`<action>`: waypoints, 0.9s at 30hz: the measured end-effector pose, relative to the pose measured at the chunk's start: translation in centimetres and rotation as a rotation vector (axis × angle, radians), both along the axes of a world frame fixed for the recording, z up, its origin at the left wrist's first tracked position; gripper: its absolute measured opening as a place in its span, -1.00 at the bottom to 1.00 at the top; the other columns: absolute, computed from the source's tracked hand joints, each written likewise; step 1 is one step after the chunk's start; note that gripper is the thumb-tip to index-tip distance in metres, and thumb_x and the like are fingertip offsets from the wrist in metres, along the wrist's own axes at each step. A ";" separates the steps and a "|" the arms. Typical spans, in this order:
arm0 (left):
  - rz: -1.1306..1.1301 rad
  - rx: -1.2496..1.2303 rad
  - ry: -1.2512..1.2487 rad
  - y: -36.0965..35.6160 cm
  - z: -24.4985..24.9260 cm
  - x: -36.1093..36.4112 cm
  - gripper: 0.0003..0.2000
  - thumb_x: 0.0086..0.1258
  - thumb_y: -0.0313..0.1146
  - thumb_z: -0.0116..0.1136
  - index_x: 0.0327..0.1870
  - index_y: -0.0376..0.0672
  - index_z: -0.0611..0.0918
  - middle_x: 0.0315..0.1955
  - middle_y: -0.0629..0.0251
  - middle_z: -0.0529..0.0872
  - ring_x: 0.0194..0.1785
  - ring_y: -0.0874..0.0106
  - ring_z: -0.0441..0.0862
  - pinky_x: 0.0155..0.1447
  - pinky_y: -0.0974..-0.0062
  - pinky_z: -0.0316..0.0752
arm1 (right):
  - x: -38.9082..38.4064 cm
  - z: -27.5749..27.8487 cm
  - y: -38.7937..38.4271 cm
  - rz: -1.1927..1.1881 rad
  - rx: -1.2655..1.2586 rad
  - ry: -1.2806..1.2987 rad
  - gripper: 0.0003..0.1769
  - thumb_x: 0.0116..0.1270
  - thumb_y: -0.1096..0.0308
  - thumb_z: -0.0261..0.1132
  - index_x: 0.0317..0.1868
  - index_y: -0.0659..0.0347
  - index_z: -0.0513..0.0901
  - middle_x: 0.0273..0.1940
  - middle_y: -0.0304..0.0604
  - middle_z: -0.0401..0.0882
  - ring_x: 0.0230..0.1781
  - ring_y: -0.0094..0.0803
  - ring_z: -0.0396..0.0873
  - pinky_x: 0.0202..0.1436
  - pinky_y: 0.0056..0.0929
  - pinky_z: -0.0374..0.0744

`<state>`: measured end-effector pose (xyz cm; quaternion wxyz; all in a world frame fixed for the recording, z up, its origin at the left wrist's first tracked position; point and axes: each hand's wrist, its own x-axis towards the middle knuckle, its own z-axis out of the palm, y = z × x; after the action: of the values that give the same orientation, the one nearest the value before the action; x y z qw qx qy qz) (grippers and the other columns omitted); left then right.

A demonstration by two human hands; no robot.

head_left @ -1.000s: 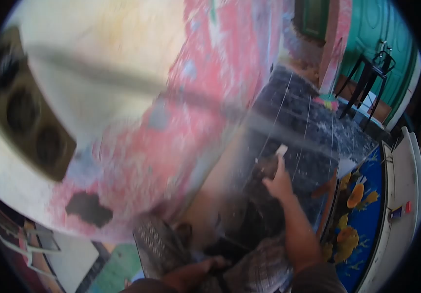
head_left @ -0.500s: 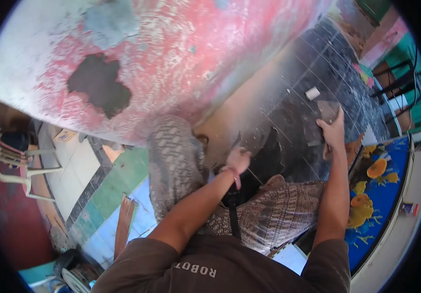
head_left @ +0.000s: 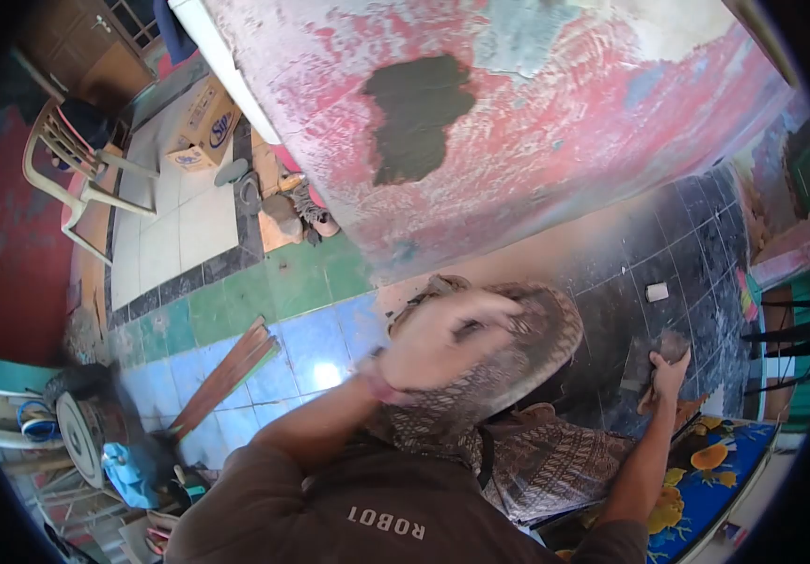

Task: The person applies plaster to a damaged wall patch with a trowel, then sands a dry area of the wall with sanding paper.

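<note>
We are lifting our left hand [head_left: 442, 338], its grip too blurry to tell, while our right hand [head_left: 670, 374] keeps squeezing the flat grey metal scraper [head_left: 637, 362].

White word "ROBOT" on the brown shirt [head_left: 388, 523], near centre, upside down in my head view, blue partial lettering I read as "SU" on the cardboard box [head_left: 200, 130], far left, remainder too small for me to read

Right hand [head_left: 670, 374] holds flat tool [head_left: 638, 362] on dark tiles [head_left: 696, 235]; left hand [head_left: 438, 338] blurred, at knee [head_left: 532, 352]
</note>
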<state>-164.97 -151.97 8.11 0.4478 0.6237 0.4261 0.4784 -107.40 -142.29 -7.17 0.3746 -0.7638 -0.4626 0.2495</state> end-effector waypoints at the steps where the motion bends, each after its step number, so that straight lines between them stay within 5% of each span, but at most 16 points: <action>1: 0.095 -0.162 -0.046 -0.2 -1.5 -2.6 -0.67 0.57 -0.43 0.31 0.30 -0.23 0.67 -0.06 0.20 0.83 0.04 0.47 0.76 0.14 0.38 0.66 | -0.2 -0.3 -0.3 -0.010 -0.030 -0.030 0.07 0.20 0.60 0.49 0.67 0.37 0.12 0.49 0.07 0.42 0.48 -0.06 0.46 0.56 -0.17 0.38; 4: 0.359 -0.327 0.010 -2.4 -15.7 -11.2 -0.61 0.58 -0.33 0.31 0.34 -0.24 0.62 -0.05 0.16 0.83 0.02 0.43 0.77 0.18 0.39 0.65 | 0.1 -1.8 -0.9 0.002 -0.045 -0.037 0.11 0.17 0.62 0.50 0.68 0.35 0.09 0.49 0.08 0.41 0.46 -0.06 0.48 0.57 -0.19 0.37; 6: 0.460 -0.661 0.336 -6.5 -23.0 -15.2 -0.47 0.55 -0.09 0.34 0.38 -0.25 0.59 0.04 0.00 0.82 0.14 0.21 0.77 0.31 0.26 0.62 | -0.8 -1.7 -0.8 -0.019 -0.068 -0.029 0.14 0.16 0.63 0.50 0.69 0.34 0.06 0.50 0.09 0.39 0.45 -0.06 0.49 0.56 -0.19 0.38; 8: 0.324 -0.877 0.711 -12.3 -34.4 -17.3 -0.31 0.49 0.14 0.31 0.42 -0.25 0.57 0.19 -0.16 0.75 0.32 -0.02 0.68 0.47 0.15 0.52 | -2.1 -1.4 -1.0 -0.007 -0.100 -0.146 0.14 0.16 0.63 0.51 0.69 0.34 0.06 0.49 0.10 0.40 0.45 -0.07 0.49 0.56 -0.18 0.39; 10: 0.154 -1.076 0.668 -17.5 -40.7 -16.3 -0.27 0.49 0.25 0.24 0.42 -0.22 0.60 0.33 -0.17 0.67 0.42 -0.09 0.60 0.53 0.12 0.46 | -0.7 -2.3 -1.2 0.048 -0.083 -0.157 0.14 0.21 0.57 0.50 0.70 0.34 0.02 0.53 0.14 0.36 0.52 -0.01 0.42 0.59 -0.17 0.35; 11: 0.068 -1.118 0.539 -19.8 -43.8 -15.6 -0.18 0.42 0.28 0.33 0.50 -0.20 0.55 0.28 -0.05 0.74 0.38 0.10 0.66 0.43 0.17 0.56 | -0.7 -2.3 -1.3 0.066 -0.075 -0.145 0.14 0.20 0.56 0.51 0.70 0.33 0.03 0.53 0.14 0.36 0.52 -0.02 0.42 0.58 -0.16 0.36; 12: -0.072 -1.483 0.274 -20.3 -43.4 -14.5 -0.21 0.47 0.32 0.25 0.52 -0.13 0.54 0.32 0.04 0.73 0.36 0.16 0.67 0.36 0.13 0.61 | -1.1 -2.0 -1.4 0.078 -0.066 -0.132 0.15 0.19 0.56 0.52 0.70 0.32 0.03 0.53 0.14 0.36 0.52 -0.02 0.43 0.58 -0.16 0.37; 13: -0.111 -1.494 0.174 -21.9 -43.0 -13.1 -0.28 0.53 0.32 0.17 0.54 0.03 0.55 0.29 0.13 0.75 0.23 0.14 0.74 0.25 0.07 0.66 | -1.7 -1.4 -1.5 0.083 -0.051 -0.119 0.15 0.18 0.55 0.53 0.70 0.32 0.04 0.53 0.14 0.36 0.52 -0.03 0.43 0.57 -0.16 0.39; 19: -0.314 -1.466 -0.034 -18.9 -42.0 -12.3 -0.32 0.57 0.26 0.16 0.51 -0.02 0.53 0.28 0.19 0.73 0.25 0.16 0.69 0.25 0.12 0.64 | -4.8 2.0 -1.3 0.045 0.081 -0.363 0.17 0.12 0.49 0.56 0.69 0.25 0.09 0.45 0.25 0.46 0.48 0.09 0.49 0.51 -0.13 0.46; 25: -0.043 -1.569 -0.130 -9.4 -40.0 -12.0 -0.38 0.60 0.19 0.16 0.45 -0.08 0.54 0.18 0.27 0.74 0.23 0.24 0.66 0.23 0.20 0.61 | -11.3 13.8 -2.2 0.092 0.152 -0.276 0.19 0.14 0.48 0.56 0.71 0.21 0.06 0.44 0.26 0.49 0.43 0.11 0.54 0.50 -0.16 0.47; 26: 0.106 -1.482 -0.143 -8.1 -40.1 -11.1 -0.52 0.60 0.07 0.19 0.34 -0.05 0.60 -0.03 0.32 0.76 0.05 0.35 0.70 0.15 0.28 0.59 | -12.1 15.4 -2.9 0.096 0.182 -0.232 0.19 0.14 0.48 0.56 0.72 0.21 0.06 0.43 0.26 0.50 0.42 0.10 0.55 0.50 -0.16 0.47; 27: 0.109 -1.334 -0.097 -7.0 -40.4 -10.7 -0.55 0.59 0.02 0.20 0.32 -0.06 0.61 -0.03 0.33 0.76 0.03 0.36 0.69 0.13 0.29 0.59 | -12.6 16.6 -3.3 0.100 0.218 -0.192 0.19 0.15 0.48 0.56 0.72 0.21 0.06 0.43 0.25 0.51 0.42 0.10 0.56 0.49 -0.16 0.48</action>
<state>-175.68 -158.93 -32.33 0.7311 0.1686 0.6409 0.1621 -120.03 -145.60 9.44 0.3964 -0.7150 -0.5582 0.1419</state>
